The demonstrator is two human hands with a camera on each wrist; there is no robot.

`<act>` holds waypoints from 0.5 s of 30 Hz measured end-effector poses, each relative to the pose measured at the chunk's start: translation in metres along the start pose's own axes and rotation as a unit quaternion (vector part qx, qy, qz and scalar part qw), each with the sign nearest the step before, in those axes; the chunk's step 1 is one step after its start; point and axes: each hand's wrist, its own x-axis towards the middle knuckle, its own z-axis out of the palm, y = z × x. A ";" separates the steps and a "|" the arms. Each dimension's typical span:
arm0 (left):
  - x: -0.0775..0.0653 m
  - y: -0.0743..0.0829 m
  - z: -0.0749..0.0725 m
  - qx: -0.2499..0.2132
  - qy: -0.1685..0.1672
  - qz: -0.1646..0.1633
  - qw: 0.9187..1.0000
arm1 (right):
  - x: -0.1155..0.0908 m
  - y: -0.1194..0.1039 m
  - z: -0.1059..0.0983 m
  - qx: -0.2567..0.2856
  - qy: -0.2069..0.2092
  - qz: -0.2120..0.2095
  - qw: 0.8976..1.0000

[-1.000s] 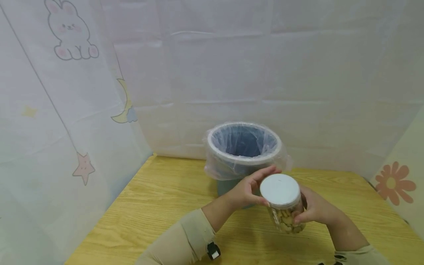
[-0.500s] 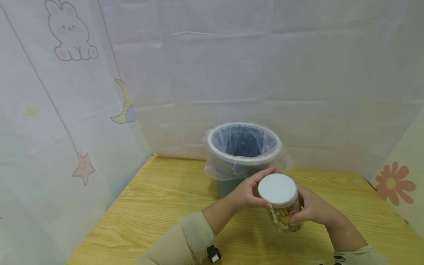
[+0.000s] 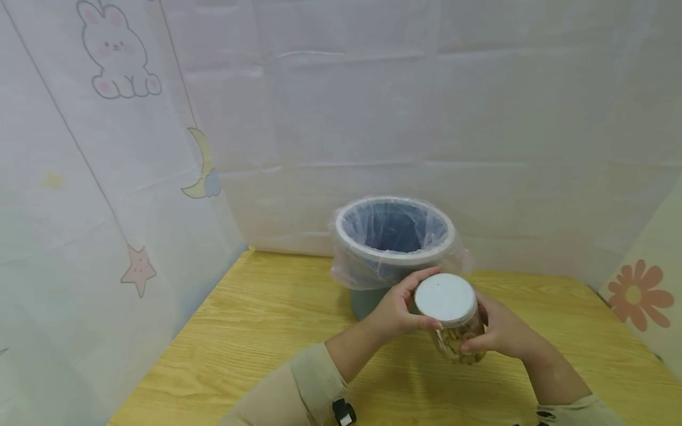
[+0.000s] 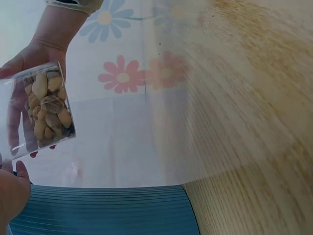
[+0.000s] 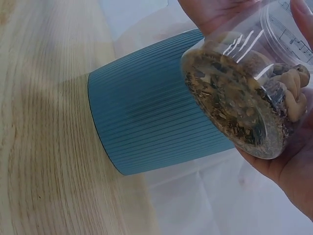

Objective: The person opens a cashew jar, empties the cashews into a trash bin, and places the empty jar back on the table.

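Note:
In the head view, a clear plastic jar (image 3: 453,343) with a round white lid (image 3: 445,297) is held up over the table, its lid tilted toward me. My left hand (image 3: 396,310) grips it near the lid, the thumb along the lid's edge. From the other side my right hand (image 3: 506,331) holds the jar's body, thumb across the front. Peanuts in their shells (image 4: 46,105) fill part of it, seen in the left wrist view. Dark flaky bits (image 5: 230,98) cover the bottom in the right wrist view. The fingers behind the jar are mostly hidden in the head view.
Just beyond my hands stands a blue-green ribbed bin (image 5: 151,107) with a white rim and a thin clear liner (image 3: 351,269) folded over it. The wood-grain table (image 3: 256,337) meets pale printed wall sheets (image 3: 341,118) at the back and sides.
The jar has risen slightly and shifted a little left in the head view, both hands staying on it. A small mark on the lid has moved left across the lid. The bin stays put.

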 end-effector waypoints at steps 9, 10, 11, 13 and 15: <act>-0.002 0.001 0.005 -0.043 0.006 0.029 0.999 | 0.001 -0.001 -0.001 0.026 -0.012 -0.005 1.000; -0.002 0.001 0.006 -0.045 0.008 0.030 0.998 | 0.000 -0.002 0.000 0.030 -0.015 -0.004 0.999; -0.003 0.001 0.007 -0.046 0.011 0.033 0.998 | 0.000 -0.002 0.000 0.034 -0.015 -0.002 0.999; -0.003 0.001 0.008 -0.048 0.014 0.033 0.998 | 0.000 -0.003 0.000 0.034 -0.017 -0.002 0.999; -0.003 0.001 0.008 -0.046 0.017 0.037 0.998 | 0.000 -0.004 0.000 0.031 -0.018 -0.002 0.999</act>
